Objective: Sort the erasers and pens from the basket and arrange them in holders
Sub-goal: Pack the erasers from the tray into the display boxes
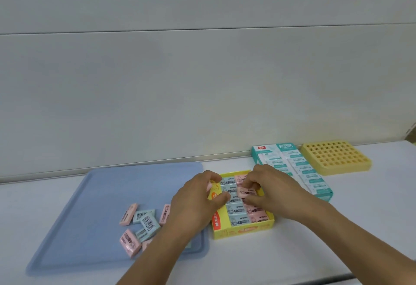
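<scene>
Nearest you, loose pink and blue erasers lie scattered at mixed angles on the blue tray. Your left hand curls over the left wall of the yellow box, fingers pinching a pink eraser there. Your right hand pinches another pink eraser over the box's right column, its long axis running left to right. Beyond stand a teal box of white erasers and a yellow holder with holes.

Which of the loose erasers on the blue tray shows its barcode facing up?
The blue eraser tilted in the middle of the pile on the tray: its black barcode faces up, and it lies partly atop other erasers. The pink ones show printed sleeves instead.
</scene>
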A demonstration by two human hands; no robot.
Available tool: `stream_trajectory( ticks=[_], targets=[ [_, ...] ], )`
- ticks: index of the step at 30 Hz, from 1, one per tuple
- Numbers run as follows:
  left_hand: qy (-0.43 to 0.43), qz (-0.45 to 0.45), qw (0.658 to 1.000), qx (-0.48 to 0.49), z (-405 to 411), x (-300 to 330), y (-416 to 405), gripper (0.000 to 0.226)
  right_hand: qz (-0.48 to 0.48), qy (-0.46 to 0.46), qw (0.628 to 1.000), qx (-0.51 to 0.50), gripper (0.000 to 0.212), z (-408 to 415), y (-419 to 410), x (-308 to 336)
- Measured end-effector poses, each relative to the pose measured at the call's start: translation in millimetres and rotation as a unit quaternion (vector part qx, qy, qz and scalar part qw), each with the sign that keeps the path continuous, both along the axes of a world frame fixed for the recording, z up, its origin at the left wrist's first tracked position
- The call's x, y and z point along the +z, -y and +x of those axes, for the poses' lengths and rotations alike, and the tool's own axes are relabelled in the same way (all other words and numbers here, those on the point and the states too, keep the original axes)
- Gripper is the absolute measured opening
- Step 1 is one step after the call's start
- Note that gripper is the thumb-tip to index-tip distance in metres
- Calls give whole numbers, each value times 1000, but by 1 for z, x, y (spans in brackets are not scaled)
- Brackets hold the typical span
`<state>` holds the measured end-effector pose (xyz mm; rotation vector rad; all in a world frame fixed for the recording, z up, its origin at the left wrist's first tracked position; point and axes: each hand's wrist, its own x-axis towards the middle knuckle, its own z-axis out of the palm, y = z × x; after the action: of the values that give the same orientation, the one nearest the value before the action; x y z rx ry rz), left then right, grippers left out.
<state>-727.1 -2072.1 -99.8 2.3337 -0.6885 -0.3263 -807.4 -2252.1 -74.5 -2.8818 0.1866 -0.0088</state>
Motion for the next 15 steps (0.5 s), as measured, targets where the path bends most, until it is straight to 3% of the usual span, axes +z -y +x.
stream_trajectory(
  ticks=[7, 12, 15],
  targets=[
    [-28, -43, 998, 25, -1, -3, 2, 33, -237, 11, 971, 27, 13, 13, -10, 3],
    [-51, -73, 995, 40, -1, -1, 3, 40, -155, 16, 988, 10, 12, 14, -6, 1],
    [-101, -186, 974, 78, -3, 4, 4, 34, -143, 29, 989, 21, 20, 9, -1, -3]
  ],
)
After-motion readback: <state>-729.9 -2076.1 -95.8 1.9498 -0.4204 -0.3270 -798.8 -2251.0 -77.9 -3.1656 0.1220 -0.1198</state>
